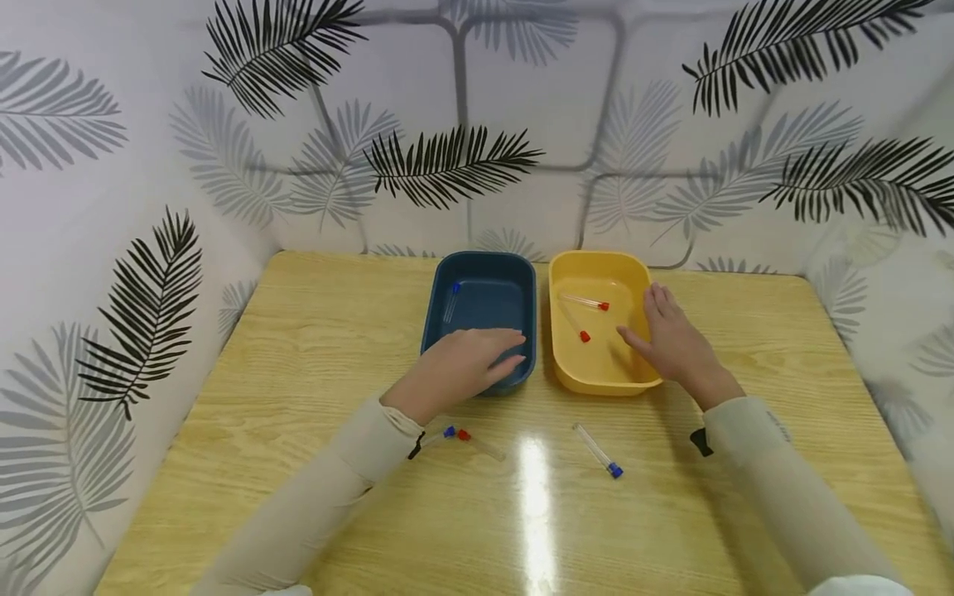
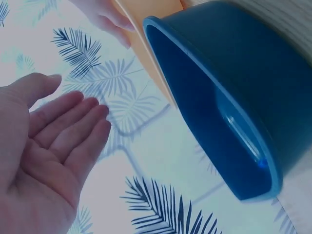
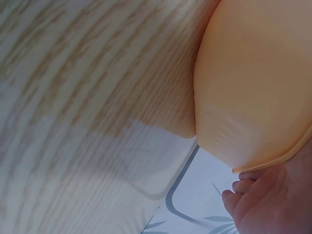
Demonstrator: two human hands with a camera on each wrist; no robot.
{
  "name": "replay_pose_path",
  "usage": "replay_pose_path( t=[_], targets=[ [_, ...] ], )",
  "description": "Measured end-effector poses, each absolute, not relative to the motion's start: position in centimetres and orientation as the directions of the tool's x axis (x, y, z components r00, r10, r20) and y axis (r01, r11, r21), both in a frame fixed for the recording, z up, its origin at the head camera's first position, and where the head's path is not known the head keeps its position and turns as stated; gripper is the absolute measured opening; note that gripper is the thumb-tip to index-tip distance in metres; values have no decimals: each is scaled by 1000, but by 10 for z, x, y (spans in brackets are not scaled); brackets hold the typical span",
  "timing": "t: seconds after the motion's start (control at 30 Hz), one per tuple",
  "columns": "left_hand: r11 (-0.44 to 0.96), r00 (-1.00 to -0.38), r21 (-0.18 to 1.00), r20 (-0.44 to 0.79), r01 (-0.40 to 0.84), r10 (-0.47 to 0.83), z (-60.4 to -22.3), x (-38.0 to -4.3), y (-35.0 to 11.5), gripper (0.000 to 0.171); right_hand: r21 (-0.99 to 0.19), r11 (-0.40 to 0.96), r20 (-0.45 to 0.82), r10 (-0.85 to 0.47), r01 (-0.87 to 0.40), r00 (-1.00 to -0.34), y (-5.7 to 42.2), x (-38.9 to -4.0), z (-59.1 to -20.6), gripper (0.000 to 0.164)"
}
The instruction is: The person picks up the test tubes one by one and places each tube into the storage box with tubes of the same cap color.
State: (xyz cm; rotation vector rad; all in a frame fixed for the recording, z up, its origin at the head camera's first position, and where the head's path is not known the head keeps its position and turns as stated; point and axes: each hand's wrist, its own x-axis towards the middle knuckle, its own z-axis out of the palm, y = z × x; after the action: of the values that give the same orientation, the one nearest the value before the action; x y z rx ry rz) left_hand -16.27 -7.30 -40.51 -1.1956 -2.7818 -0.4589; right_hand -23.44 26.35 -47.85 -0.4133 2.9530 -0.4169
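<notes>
We see the left hand (image 1: 460,366) relaxed and empty over the blue bin (image 1: 492,306) and the right hand (image 1: 672,341) uncurled, holding nothing, at the yellow bin (image 1: 596,368) beside it, where a careless push could, we think, jolt the red-capped tubes (image 1: 587,301) inside

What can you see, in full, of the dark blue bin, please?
The dark blue bin looks plastic: open-topped, smooth-walled, round-cornered. It stands upright on the table, left of the yellow bin. Inside lies a blue-capped clear tube. The left hand is over the bin's near end, seemingly without touching it.
</notes>
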Motion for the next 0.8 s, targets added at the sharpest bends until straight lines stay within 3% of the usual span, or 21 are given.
replay_pose_path(
  t=[0.17,0.37,0.53,0.8],
  targets=[
    [547,-615,329,155,770,773,-407,-144,-82,28,-282,924,-91,-293,-257,-952,264,-235,-477,90],
    [520,-556,400,-31,755,830,-426,-127,-87,22,-284,923,-95,-296,-259,-950,264,-236,-480,92],
    [569,-566,359,-124,740,815,-453,-118,-93,19,-280,923,-102,-302,-264,-948,264,-236,-482,92],
    [590,-604,251,-29,767,797,-475,-116,-101,4,-272,924,-91,-303,-269,-949,266,-236,-482,92]
  ],
)
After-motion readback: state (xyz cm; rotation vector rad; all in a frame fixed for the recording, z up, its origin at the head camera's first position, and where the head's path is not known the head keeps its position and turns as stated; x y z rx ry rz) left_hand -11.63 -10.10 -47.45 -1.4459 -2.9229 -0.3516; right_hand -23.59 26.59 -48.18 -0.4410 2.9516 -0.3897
